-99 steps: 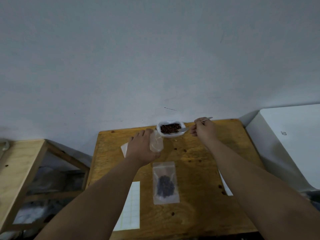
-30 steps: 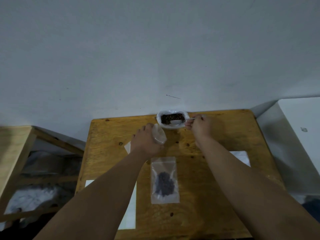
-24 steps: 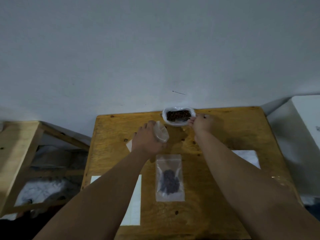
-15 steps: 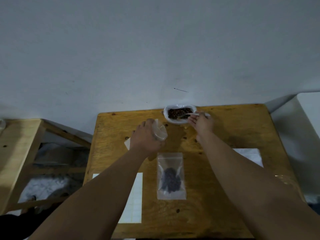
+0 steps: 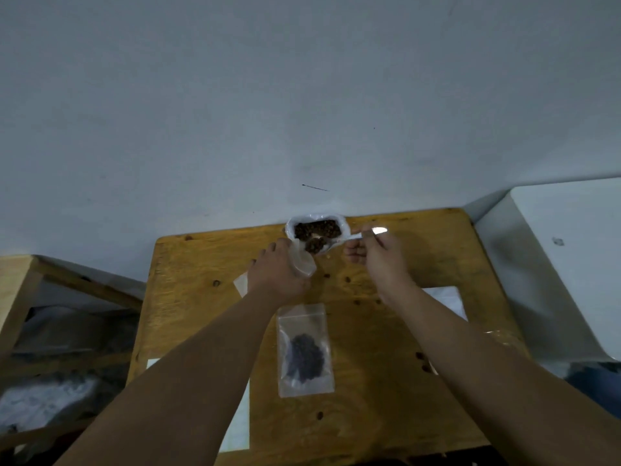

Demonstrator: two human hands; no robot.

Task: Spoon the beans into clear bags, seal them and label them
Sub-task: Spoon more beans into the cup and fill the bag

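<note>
At the far edge of the tabletop, brown beans filled an open white pouch. Right grip pinched the spoon, its bowl heaped, beside the clear bag, which left grip clasped with curled fingers. A flat filled bag lay mid-tabletop.

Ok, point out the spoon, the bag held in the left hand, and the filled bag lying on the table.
spoon (image 5: 341,240), head view, on its handle just behind the bowl.
held bag (image 5: 304,262), head view, on its clear side wall.
filled bag (image 5: 305,351), head view, on the middle of its front panel.
</note>
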